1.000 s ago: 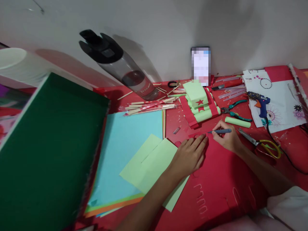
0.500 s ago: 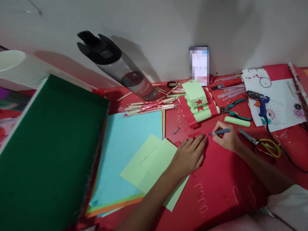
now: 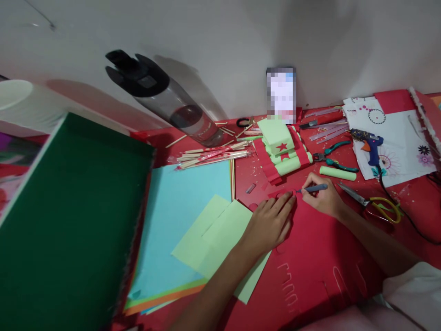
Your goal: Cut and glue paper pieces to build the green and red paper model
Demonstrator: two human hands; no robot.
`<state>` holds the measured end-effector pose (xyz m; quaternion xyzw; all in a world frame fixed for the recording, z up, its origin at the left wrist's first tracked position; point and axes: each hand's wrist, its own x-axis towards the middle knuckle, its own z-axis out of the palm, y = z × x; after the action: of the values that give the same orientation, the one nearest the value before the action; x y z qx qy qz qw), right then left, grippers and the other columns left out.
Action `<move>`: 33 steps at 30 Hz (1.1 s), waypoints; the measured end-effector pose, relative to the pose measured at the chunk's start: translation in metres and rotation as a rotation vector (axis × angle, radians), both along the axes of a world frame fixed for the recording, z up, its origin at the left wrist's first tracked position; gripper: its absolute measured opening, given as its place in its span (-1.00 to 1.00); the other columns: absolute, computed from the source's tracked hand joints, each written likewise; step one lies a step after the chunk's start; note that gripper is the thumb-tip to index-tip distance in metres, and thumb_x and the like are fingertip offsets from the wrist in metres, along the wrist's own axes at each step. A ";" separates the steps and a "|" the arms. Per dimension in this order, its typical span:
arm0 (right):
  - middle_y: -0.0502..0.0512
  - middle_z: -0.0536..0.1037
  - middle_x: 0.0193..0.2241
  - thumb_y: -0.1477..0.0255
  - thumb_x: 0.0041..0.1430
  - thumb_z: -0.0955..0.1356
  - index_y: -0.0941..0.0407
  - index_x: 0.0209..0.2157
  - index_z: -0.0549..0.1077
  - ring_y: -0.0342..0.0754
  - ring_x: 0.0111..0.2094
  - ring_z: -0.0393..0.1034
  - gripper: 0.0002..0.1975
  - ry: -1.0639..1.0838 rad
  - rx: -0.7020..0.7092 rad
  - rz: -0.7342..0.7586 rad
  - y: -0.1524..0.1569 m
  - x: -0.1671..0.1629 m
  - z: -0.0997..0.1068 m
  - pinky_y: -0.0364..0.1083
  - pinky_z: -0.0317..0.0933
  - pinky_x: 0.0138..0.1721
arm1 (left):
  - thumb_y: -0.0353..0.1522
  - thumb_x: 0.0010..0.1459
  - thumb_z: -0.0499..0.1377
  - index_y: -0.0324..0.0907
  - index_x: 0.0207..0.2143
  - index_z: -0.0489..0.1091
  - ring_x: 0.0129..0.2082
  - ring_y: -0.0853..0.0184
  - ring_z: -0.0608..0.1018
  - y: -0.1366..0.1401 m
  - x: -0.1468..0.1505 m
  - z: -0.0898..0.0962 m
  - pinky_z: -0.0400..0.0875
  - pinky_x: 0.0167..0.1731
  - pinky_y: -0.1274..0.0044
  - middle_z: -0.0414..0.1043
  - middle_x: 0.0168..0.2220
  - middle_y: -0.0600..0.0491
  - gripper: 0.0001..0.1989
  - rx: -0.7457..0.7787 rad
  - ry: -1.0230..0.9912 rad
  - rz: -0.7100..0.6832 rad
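A large sheet of red paper lies in front of me, with curved cut-outs or outlines near its lower part. My left hand rests flat on its upper left part, fingers stretched out. In my right hand is a grey-blue pen, its tip on the red paper just beyond my left fingertips. Light green sheets lie beside my left forearm, partly hidden by it. Above my hands stands a green and red paper model with a red star, and a rolled green paper tube lies near my right hand.
Scissors, pliers and a blue glue gun lie on the right. Thin sticks and a bottle are at the back left. A phone leans on the wall. A dark green board stands left of blue paper.
The view has shifted slightly, so the back objects sit a little further left. Both hands keep nearly the same place on the red paper, with the pen still in the right.
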<state>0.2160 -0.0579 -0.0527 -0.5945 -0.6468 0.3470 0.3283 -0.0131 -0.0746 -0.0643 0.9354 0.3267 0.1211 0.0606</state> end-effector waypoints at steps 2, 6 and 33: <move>-0.11 0.45 -0.59 0.39 0.09 0.37 0.02 -0.41 0.33 -0.12 -0.59 0.25 -0.91 -0.006 -0.008 0.017 0.000 0.000 0.000 -0.13 0.10 -0.47 | -0.38 0.42 0.04 -0.31 0.30 0.37 -0.10 0.09 0.57 0.000 0.000 0.000 0.44 -0.14 0.29 0.50 0.25 -0.24 -0.53 -0.006 -0.007 -0.002; -0.09 0.47 -0.56 0.40 0.10 0.36 0.03 -0.40 0.34 -0.11 -0.57 0.27 -0.92 0.008 0.002 0.012 0.000 0.001 0.000 -0.13 0.11 -0.46 | -0.38 0.42 0.04 -0.29 0.31 0.37 -0.09 0.08 0.57 0.000 -0.001 -0.001 0.45 -0.13 0.28 0.49 0.25 -0.24 -0.53 -0.025 -0.016 0.003; -0.10 0.44 -0.56 0.41 0.11 0.36 0.03 -0.40 0.32 -0.11 -0.57 0.26 -0.91 0.009 0.038 0.076 -0.001 0.002 -0.002 -0.12 0.12 -0.45 | -0.36 0.46 0.01 -0.33 0.33 0.35 -0.06 0.06 0.60 0.001 -0.002 0.000 0.51 -0.10 0.24 0.49 0.25 -0.29 -0.52 -0.087 -0.067 0.016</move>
<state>0.2177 -0.0591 -0.0548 -0.5619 -0.6738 0.3493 0.3290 -0.0152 -0.0733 -0.0645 0.9247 0.3368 0.1384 0.1114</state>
